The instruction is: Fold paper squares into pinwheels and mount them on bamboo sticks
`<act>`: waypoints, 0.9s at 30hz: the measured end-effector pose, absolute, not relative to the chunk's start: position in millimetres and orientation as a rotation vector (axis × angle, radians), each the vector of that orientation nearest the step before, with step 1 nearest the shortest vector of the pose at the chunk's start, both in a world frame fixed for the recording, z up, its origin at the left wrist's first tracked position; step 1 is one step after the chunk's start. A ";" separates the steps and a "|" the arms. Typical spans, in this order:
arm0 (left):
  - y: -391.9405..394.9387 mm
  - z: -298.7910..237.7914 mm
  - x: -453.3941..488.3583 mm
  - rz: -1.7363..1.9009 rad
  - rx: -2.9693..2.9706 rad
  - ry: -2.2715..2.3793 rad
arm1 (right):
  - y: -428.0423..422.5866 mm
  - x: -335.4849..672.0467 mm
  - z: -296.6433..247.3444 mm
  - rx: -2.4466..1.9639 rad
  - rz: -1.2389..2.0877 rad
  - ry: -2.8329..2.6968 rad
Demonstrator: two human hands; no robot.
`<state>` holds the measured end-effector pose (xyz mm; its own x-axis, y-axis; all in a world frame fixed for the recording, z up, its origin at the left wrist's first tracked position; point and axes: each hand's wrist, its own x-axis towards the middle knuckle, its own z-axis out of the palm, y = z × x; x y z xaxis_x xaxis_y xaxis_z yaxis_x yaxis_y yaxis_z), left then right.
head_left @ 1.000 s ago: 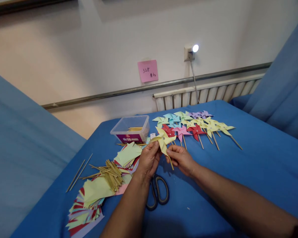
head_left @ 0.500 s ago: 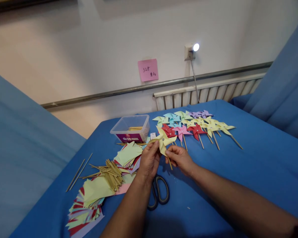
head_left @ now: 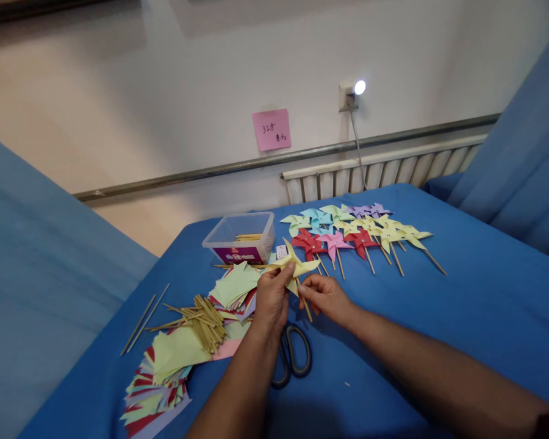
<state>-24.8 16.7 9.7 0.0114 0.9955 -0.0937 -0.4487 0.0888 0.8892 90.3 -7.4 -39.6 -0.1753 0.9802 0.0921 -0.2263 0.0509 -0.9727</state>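
Observation:
A pale yellow paper pinwheel on a thin wooden stick is held above the blue table. My left hand pinches it, the thumb pressed over its middle. Around the stick, just under the blades, the fingers of my right hand are closed. Black-handled scissors lie beneath my hands, their blades hidden by my left hand and forearm. Beyond my hands, several finished pinwheels in red, pink, yellow, green, blue and purple lie in rows.
A clear plastic tub with sticks inside stands at the back left. Nearer are loose wooden sticks, fanned coloured paper and two thin rods. A small white box sits beside the tub. Blue curtains hang at both sides.
The pinwheel has tilted and dropped slightly to the left, its blades turned. My left thumb now covers its middle. My right hand has shifted slightly left along with the stick.

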 end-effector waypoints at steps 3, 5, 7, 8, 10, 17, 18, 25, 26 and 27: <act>18.4 8.5 -27.3 1.282 0.802 0.904 | -3.5 96.0 -41.8 -0.912 1.334 -1.106; 19.0 7.2 -28.3 1.225 0.823 0.923 | 1.0 102.2 -41.3 -0.943 1.291 -0.982; 18.9 5.9 -28.3 1.159 0.843 0.950 | 5.6 108.7 -37.9 -0.977 1.257 -0.919; 18.6 5.4 -28.0 1.123 0.855 0.963 | 7.5 111.5 -35.4 -0.991 1.250 -0.923; 17.6 4.7 -27.1 1.075 0.889 0.992 | 9.9 115.2 -29.8 -1.008 1.254 -0.961; 16.0 4.8 -27.2 1.036 1.022 1.107 | 11.6 112.9 -26.5 -0.996 1.296 -0.964; 16.0 4.8 -27.4 1.036 1.027 1.108 | 11.9 112.3 -27.9 -0.998 1.290 -0.961; 17.4 2.3 -28.2 1.051 1.034 1.104 | 13.7 111.4 -36.2 -1.012 1.151 -1.006; 17.7 1.8 -28.3 1.051 1.036 1.105 | 13.5 111.3 -36.2 -1.018 1.136 -1.005; 17.9 1.5 -28.5 1.049 1.037 1.105 | 13.3 111.1 -35.8 -1.021 1.130 -1.001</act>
<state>-28.5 17.9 1.5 0.1328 0.9763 -0.1711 -0.1205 0.1873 0.9749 111.1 13.3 -35.8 0.1432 0.9848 0.0981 -0.2164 0.1279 -0.9679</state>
